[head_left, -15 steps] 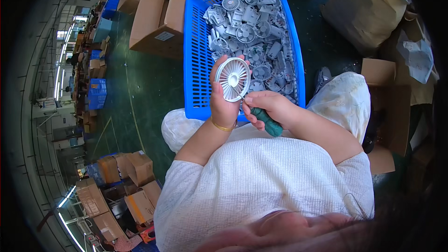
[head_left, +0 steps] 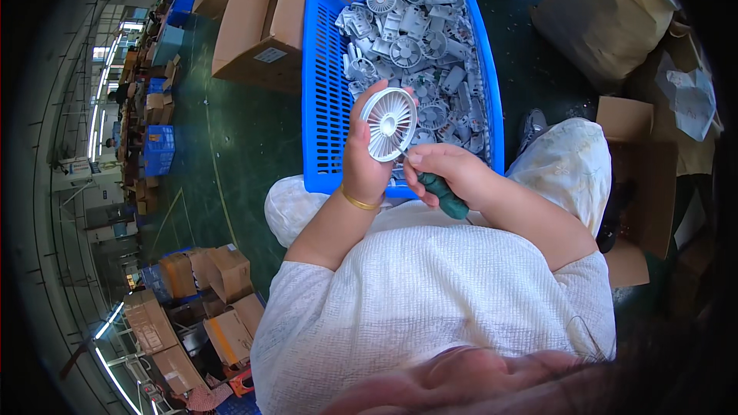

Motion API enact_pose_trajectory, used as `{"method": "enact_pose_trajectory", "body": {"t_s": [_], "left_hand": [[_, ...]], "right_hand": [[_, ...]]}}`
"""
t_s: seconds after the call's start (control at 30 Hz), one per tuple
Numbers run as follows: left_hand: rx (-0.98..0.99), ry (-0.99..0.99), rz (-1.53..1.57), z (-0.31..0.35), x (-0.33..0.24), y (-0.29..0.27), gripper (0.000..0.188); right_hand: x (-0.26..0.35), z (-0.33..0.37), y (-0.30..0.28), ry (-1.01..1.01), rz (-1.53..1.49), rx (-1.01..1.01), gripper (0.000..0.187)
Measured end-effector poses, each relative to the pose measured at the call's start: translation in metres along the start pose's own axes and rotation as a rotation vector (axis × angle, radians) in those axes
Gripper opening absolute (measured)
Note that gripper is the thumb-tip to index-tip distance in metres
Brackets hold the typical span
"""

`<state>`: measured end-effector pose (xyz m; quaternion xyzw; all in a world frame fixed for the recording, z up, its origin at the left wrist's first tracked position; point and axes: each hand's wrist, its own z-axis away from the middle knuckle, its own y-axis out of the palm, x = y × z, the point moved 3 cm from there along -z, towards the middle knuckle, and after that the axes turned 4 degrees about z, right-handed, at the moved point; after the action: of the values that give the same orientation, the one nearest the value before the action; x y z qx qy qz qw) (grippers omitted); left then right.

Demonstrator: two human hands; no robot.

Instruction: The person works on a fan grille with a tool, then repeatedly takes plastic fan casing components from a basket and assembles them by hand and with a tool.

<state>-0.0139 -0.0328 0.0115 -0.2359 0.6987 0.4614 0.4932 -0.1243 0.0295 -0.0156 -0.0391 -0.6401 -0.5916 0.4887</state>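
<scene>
A round white fan grille (head_left: 391, 124) with thin spokes and a solid hub is held in my left hand (head_left: 364, 155), its face turned up and a little to the right. My fingers wrap behind the grille and the thumb lies along its left rim. Closed around a tool with a dark green handle (head_left: 443, 194), my right hand (head_left: 452, 172) keeps its thin metal shaft against the grille's lower right rim; the tool's tip is too small to make out. Both hands are over the near end of a blue plastic basket (head_left: 326, 178).
Several grey-white fan parts (head_left: 415, 27) fill the basket, which stands between my knees. An open cardboard box (head_left: 254, 31) is at its far left. On the right are a large paper sack (head_left: 603, 19) and another open carton (head_left: 649, 184). More cartons (head_left: 227, 273) sit at the lower left.
My left hand has tilted the grille and shifted it slightly to the right and away from me. The right hand with the tool has moved a little to the right along with it.
</scene>
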Motion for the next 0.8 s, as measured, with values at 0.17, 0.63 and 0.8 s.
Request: {"method": "enact_pose_trajectory", "body": {"t_s": [0.17, 0.63, 0.8], "left_hand": [[0.049, -0.090, 0.059, 0.003, 0.005, -0.004, 0.057], [0.112, -0.083, 0.167, 0.009, 0.009, -0.001, 0.067], [0.136, -0.083, 0.177, 0.010, 0.007, -0.001, 0.066]], "right_hand": [[0.008, 0.003, -0.006, -0.221, 0.226, -0.118, 0.030], [0.004, 0.000, -0.002, -0.007, 0.032, 0.095, 0.043], [0.001, -0.002, -0.003, 0.044, -0.015, 0.059, 0.043]]}}
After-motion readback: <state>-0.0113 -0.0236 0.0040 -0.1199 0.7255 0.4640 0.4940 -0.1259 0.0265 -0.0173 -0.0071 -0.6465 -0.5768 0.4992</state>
